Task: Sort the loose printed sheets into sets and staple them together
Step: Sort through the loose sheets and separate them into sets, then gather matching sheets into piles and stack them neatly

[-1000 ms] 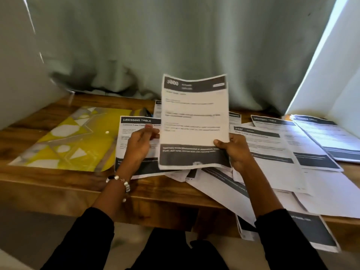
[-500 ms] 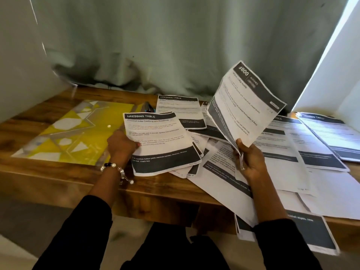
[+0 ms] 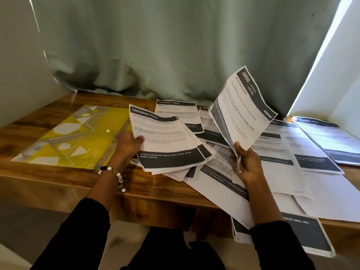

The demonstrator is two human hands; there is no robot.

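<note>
My left hand (image 3: 129, 143) grips the left edge of a small stack of sheets headed "DRESSING TABLE" (image 3: 165, 139), lifted a little off the wooden table (image 3: 64, 184). My right hand (image 3: 246, 164) pinches the lower corner of a sheet headed "3800 KITCHEN" (image 3: 242, 112), which it holds up tilted to the right. Beneath and between both hands lie several loose printed sheets (image 3: 220, 178), overlapping one another. Another "DRESSING TABLE" sheet (image 3: 178, 114) lies flat behind the left stack. No stapler is in view.
A yellow and clear plastic folder (image 3: 68, 137) lies flat on the table's left part. More printed sheets (image 3: 323, 139) cover the right side, some hanging over the front edge (image 3: 303, 236). A grey-green curtain (image 3: 175, 45) hangs behind the table.
My right hand has swung the "3800" sheet from in front of me up and to the right. My left hand has taken hold of the "DRESSING TABLE" stack and raised it.
</note>
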